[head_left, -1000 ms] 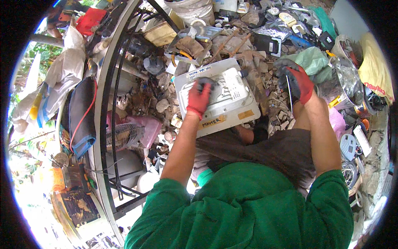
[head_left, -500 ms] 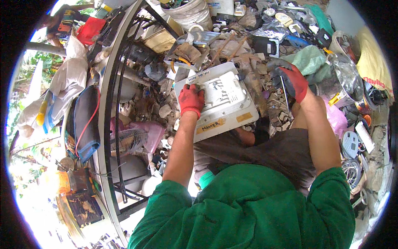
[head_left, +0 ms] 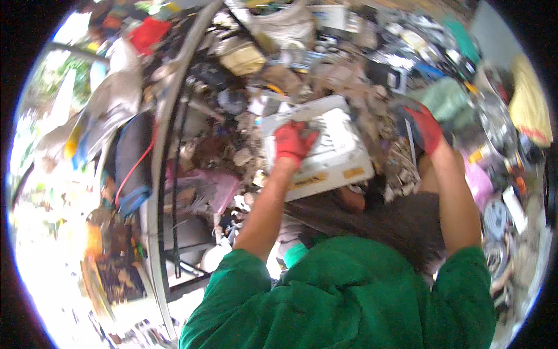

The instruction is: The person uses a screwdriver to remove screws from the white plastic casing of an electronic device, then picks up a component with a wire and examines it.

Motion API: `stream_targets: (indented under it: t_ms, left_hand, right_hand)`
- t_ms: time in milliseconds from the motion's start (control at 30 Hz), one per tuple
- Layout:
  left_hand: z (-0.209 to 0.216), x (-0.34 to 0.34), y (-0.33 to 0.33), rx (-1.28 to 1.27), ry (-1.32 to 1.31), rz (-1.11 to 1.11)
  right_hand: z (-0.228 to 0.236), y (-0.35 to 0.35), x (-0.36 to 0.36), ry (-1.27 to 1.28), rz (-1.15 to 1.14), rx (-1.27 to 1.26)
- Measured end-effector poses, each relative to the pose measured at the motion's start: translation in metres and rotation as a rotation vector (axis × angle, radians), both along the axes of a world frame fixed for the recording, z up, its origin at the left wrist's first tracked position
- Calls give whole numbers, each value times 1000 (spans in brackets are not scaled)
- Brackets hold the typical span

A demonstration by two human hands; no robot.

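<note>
A flat grey-white metal casing [head_left: 333,168] with a raised white middle and tan tape patches lies tilted across my lap. My left hand [head_left: 293,141], in a red glove, rests on its left part with the fingers laid out and the thumb apart. To the right of the casing, off its edge, my right hand [head_left: 423,123] is raised in a red and dark glove. Its fingers are closed around a thin metal rod [head_left: 413,145] that points downward; whatever handle it has is hidden in the glove. The picture is smeared by motion.
A metal frame [head_left: 161,151] stands at my left. Mixed scrap and rubble cover the ground ahead, with a yellowish box [head_left: 243,60] at the far left. On the right are a green sack [head_left: 446,104], a yellow sack [head_left: 528,104] and a pink bag [head_left: 478,181].
The whole view has shifted and blurred, so the casing and hands appear farther right. My left hand's thumb now stands out from its fingers. My right hand still holds the rod beside the casing.
</note>
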State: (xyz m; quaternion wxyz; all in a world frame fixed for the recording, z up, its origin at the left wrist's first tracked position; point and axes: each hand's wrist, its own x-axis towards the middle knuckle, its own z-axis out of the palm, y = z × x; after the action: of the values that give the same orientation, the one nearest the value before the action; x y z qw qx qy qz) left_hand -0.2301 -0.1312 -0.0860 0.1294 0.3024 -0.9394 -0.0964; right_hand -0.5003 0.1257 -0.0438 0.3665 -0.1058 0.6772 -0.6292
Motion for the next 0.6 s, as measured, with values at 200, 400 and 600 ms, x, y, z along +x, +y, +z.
stream_targets:
  t_ms: [200,400,600]
  left_hand:
    - [6,-32,20,-28,-274,48]
    - [9,15,20,180,289,81]
    - [155,121,53,-45,522,-27]
  right_hand:
    - [-8,20,-5,-132,58,-48]
    - [-66,15,-52,-94,266,-198]
    - [-60,15,-52,75,278,-107]
